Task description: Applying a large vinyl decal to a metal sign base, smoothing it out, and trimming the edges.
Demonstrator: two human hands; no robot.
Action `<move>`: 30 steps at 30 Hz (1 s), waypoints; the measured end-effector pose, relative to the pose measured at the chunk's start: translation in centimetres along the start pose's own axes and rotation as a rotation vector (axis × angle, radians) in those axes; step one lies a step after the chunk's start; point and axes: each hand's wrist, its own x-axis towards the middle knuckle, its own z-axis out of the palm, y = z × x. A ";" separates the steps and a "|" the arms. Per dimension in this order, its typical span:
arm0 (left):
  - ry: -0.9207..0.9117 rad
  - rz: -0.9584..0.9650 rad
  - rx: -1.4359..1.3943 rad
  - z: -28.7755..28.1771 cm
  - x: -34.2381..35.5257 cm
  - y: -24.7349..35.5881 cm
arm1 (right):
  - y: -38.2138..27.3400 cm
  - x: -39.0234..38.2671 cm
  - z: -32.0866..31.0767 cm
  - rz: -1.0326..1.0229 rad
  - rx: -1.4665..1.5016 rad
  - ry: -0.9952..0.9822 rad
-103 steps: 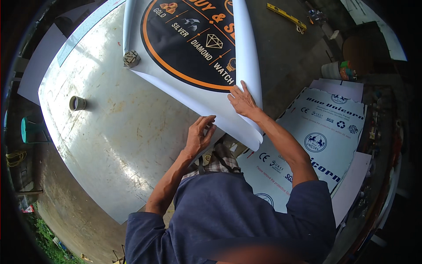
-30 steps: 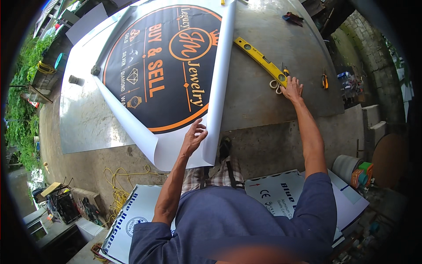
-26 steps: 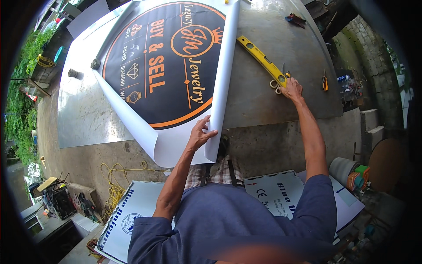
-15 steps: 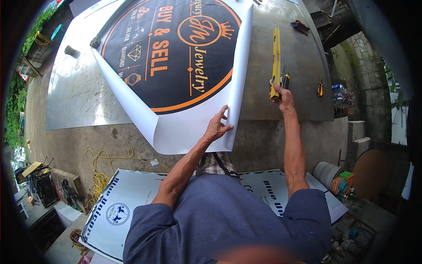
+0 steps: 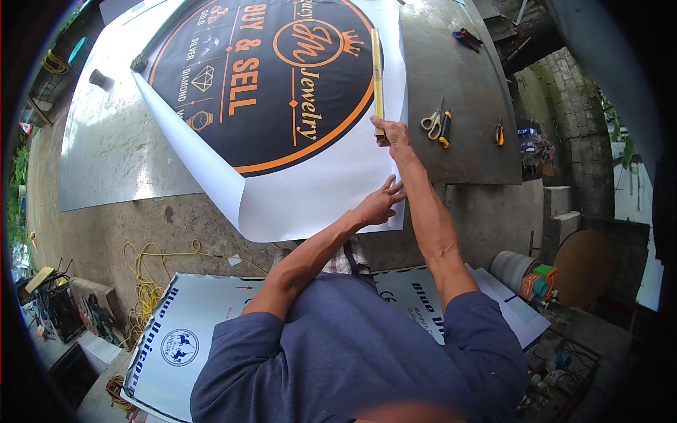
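Note:
A large white sheet (image 5: 331, 197) printed with a black and orange round design (image 5: 278, 149) lies over a metal-topped table, and its left near edge curls up. My right hand (image 5: 392, 135) is closed round the near end of a yellow spirit level (image 5: 378, 81), which stands on or just over the sheet's right part, at the edge of the black circle. Fingers spread, my left hand (image 5: 375, 207) rests on the white margin at the sheet's near right corner, close beside my right forearm. Scissors with pale handles (image 5: 431, 125) and a yellow-and-black cutter knife (image 5: 446, 128) lie right of the sheet.
Orange-handled pliers (image 5: 499, 135) and a dark hand tool (image 5: 467, 40) lie on the table's metal top (image 5: 465, 158). A stone (image 5: 139, 63) weights the sheet's left edge, near a grey cylinder (image 5: 101, 79). Yellow cord (image 5: 144, 296) tangles on the ground; printed panels (image 5: 211, 303) lie behind me.
The spirit level has moved left in my right hand, from the bare metal to the sheet, uncovering the scissors and knife. My left hand has shifted slightly right, and the sheet's right edge lies flatter.

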 end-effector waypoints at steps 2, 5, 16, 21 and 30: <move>-0.046 0.102 0.022 0.8 1.0 0.5 | 0.4 1.9 -1.8 -0.007 -0.244 0.239; -0.066 0.176 0.040 2.0 2.3 1.6 | 0.7 3.7 -4.4 -0.007 -0.655 0.448; 0.665 -0.184 0.240 -10.8 -0.9 -0.6 | 2.2 8.8 -8.8 -0.336 -1.261 0.538; 0.527 -0.897 0.767 -18.8 -14.9 -7.5 | 1.6 8.9 -8.3 -0.327 -1.352 0.505; 0.051 -1.368 0.876 -25.8 -27.4 -2.9 | -4.2 6.1 -3.8 -0.118 -0.479 0.053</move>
